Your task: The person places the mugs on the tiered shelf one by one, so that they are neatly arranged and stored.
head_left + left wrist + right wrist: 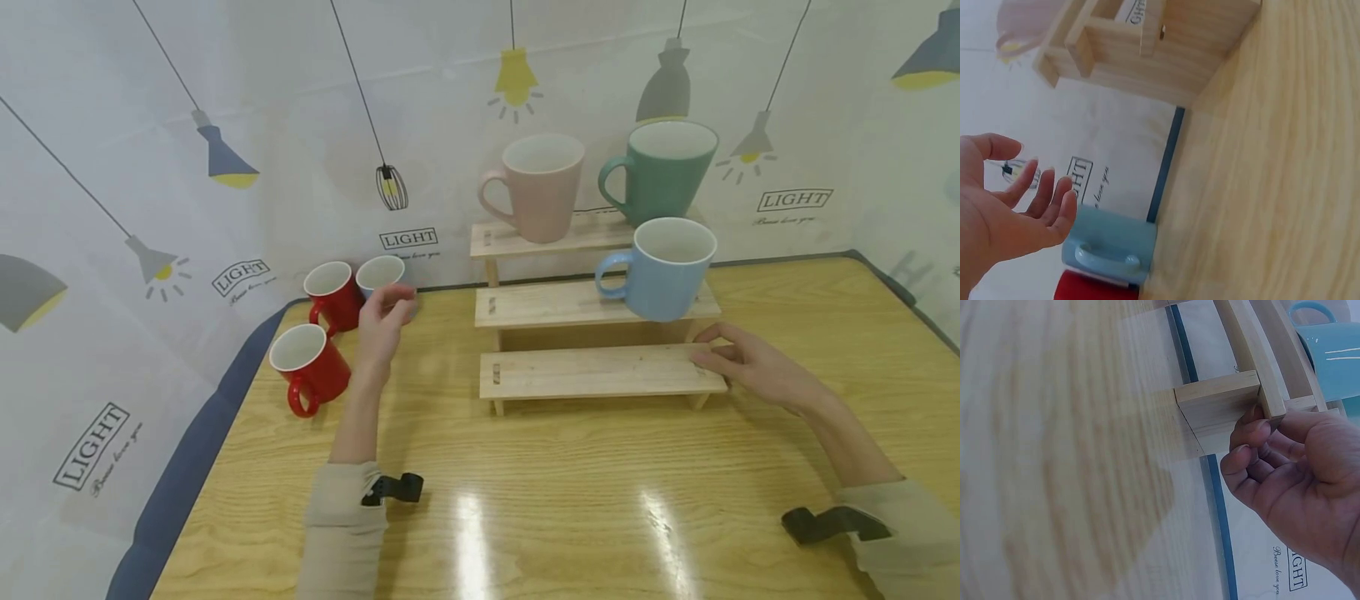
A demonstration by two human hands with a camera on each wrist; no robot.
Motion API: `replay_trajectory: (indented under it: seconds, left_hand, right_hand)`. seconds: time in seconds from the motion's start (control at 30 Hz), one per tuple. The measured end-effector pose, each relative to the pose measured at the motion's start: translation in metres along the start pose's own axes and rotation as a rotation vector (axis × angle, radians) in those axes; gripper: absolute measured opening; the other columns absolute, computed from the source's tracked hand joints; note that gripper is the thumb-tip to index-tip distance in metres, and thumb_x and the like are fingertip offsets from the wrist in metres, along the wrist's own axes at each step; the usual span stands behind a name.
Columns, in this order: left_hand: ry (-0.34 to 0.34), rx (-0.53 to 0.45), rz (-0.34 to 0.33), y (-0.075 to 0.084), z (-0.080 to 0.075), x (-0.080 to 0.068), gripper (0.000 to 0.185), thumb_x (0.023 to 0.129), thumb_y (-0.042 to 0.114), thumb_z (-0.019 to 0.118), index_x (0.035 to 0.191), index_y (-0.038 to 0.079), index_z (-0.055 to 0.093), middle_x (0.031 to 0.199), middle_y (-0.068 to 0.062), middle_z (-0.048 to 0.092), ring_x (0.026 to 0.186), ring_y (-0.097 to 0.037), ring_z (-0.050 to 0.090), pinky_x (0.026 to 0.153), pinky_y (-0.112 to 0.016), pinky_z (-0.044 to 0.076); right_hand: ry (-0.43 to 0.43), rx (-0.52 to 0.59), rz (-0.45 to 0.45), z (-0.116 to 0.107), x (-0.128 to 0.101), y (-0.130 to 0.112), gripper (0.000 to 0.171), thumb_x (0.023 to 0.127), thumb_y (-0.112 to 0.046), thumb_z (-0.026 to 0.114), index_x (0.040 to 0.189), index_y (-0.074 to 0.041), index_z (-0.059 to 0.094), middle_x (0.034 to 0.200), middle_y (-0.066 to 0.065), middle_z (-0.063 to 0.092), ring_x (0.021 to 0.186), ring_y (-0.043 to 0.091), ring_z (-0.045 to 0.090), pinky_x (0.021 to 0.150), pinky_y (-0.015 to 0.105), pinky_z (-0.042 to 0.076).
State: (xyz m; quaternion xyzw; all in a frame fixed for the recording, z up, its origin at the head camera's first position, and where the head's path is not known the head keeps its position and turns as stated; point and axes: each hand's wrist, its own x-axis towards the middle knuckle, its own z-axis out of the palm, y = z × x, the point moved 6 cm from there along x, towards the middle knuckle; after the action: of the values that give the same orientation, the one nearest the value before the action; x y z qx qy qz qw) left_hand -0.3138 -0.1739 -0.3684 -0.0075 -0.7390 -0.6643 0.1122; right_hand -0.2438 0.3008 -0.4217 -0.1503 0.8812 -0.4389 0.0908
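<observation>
My left hand (382,329) is held up in front of a light blue mug (1113,240) at the back left, its fingers loosely bent and nothing between them. In the head view it partly covers that mug. Two red mugs (318,371) stand just left of it. At the right end of a three-step wooden shelf (600,371), my right hand (757,367) pinches the lowest board, thumb on top and fingers curled beneath. On the middle step sits another light blue mug (667,271). A pink mug (543,192) and a green mug (667,175) occupy the top step.
The shelf and mugs stand on a wood-grain table (555,492). Behind it hangs a white cloth (300,83) printed with lamps, with a dark blue band (195,442) along the table's left edge. Black straps circle both sleeves.
</observation>
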Motion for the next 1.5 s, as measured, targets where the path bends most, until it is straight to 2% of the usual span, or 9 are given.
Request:
replay_trajectory:
  seconds: [0.1,0.2,0.3,0.6,0.77,0.97,1.2,1.37,1.5]
  left_hand:
    - [0.034,0.033,-0.017,-0.008,-0.012,0.002,0.026,0.095,0.002,0.054,0.118,-0.008,0.059,0.118,-0.021,0.059,0.094,-0.011,0.054,0.084,-0.024,0.045]
    - [0.054,0.039,-0.027,-0.014,-0.021,0.003,0.027,0.093,0.001,0.054,0.119,-0.007,0.057,0.119,-0.02,0.058,0.095,-0.012,0.053,0.082,-0.022,0.042]
    - [0.072,0.047,-0.036,-0.019,-0.028,0.003,0.031,0.093,0.0,0.054,0.122,-0.007,0.053,0.123,-0.022,0.055,0.097,-0.013,0.052,0.083,-0.023,0.041]
    - [0.112,0.082,-0.079,-0.028,-0.04,0.006,0.048,0.093,0.0,0.054,0.137,-0.008,0.039,0.133,-0.024,0.043,0.112,-0.024,0.048,0.091,-0.027,0.042]
    - [0.105,0.04,-0.162,-0.038,-0.043,0.008,0.055,0.095,0.002,0.053,0.144,-0.006,0.03,0.139,-0.024,0.037,0.12,-0.026,0.042,0.1,-0.032,0.038]
    - [0.084,0.059,-0.242,-0.05,-0.047,0.013,0.054,0.096,0.006,0.054,0.145,-0.005,0.034,0.141,-0.023,0.043,0.124,-0.026,0.043,0.11,-0.042,0.034]
    - [0.01,0.068,-0.26,-0.057,-0.044,0.02,0.042,0.102,0.007,0.049,0.14,-0.009,0.04,0.138,-0.027,0.052,0.121,-0.025,0.05,0.108,-0.037,0.035]
    - [0.0,0.066,-0.257,-0.06,-0.045,0.021,0.037,0.102,0.011,0.054,0.133,-0.008,0.047,0.119,-0.017,0.062,0.115,-0.024,0.053,0.105,-0.035,0.036]
    - [0.003,0.051,-0.238,-0.061,-0.046,0.02,0.026,0.103,0.011,0.054,0.121,-0.007,0.05,0.092,-0.004,0.066,0.097,-0.017,0.056,0.101,-0.036,0.038]
  right_hand:
    - [-0.001,0.009,0.006,0.0,0.0,0.001,0.028,0.107,-0.019,0.051,0.127,0.001,0.049,0.129,0.028,0.059,0.109,0.015,0.06,0.075,0.033,0.05]
    - [-0.004,0.007,0.006,0.0,0.0,0.001,0.029,0.107,-0.019,0.05,0.128,0.001,0.049,0.131,0.029,0.058,0.11,0.016,0.059,0.075,0.033,0.05]
    - [-0.004,0.009,0.006,0.001,0.0,0.002,0.029,0.107,-0.019,0.05,0.128,0.001,0.048,0.131,0.029,0.058,0.111,0.018,0.059,0.075,0.033,0.05]
    - [0.005,0.02,0.003,0.0,0.0,0.001,0.028,0.106,-0.018,0.051,0.127,0.001,0.049,0.128,0.028,0.06,0.104,0.006,0.06,0.073,0.032,0.05]
    - [0.008,0.01,-0.001,0.0,-0.001,-0.002,0.028,0.106,-0.019,0.052,0.126,0.001,0.05,0.127,0.028,0.06,0.104,0.006,0.06,0.074,0.032,0.05]
    - [0.006,0.019,-0.008,0.0,-0.001,-0.004,0.027,0.106,-0.018,0.051,0.125,0.002,0.051,0.128,0.028,0.06,0.105,0.007,0.06,0.075,0.033,0.05]
    - [0.006,0.02,0.001,0.0,-0.001,-0.002,0.028,0.107,-0.018,0.051,0.126,0.002,0.05,0.126,0.027,0.06,0.099,0.011,0.061,0.074,0.033,0.049]
    - [0.009,0.033,-0.001,0.0,-0.001,-0.002,0.027,0.106,-0.018,0.051,0.125,0.002,0.05,0.12,0.025,0.062,0.09,0.014,0.061,0.071,0.032,0.049]
    - [0.005,0.016,-0.002,0.0,0.0,-0.002,0.028,0.106,-0.018,0.051,0.126,0.002,0.05,0.125,0.027,0.061,0.099,0.009,0.061,0.074,0.031,0.05]
